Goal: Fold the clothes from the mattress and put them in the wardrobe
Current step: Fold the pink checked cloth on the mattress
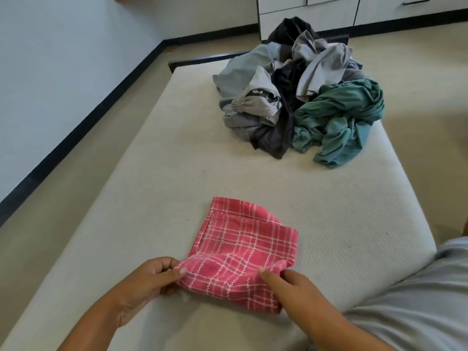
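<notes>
We look down and forward from head height along the mattress [177, 178], close over its near end; its far edge and white drawers [311, 13] sit near the top.

White drawer-fronted wardrobe [309, 13] cut off by the top edge, person's pale grey garment [417, 300] cropped at right and bottom, left hand [149, 277] fingertips hidden under the pink checked woven cloth [240, 257], lower garments buried within the crumpled grey, black and teal clothes pile [298, 92]
</notes>
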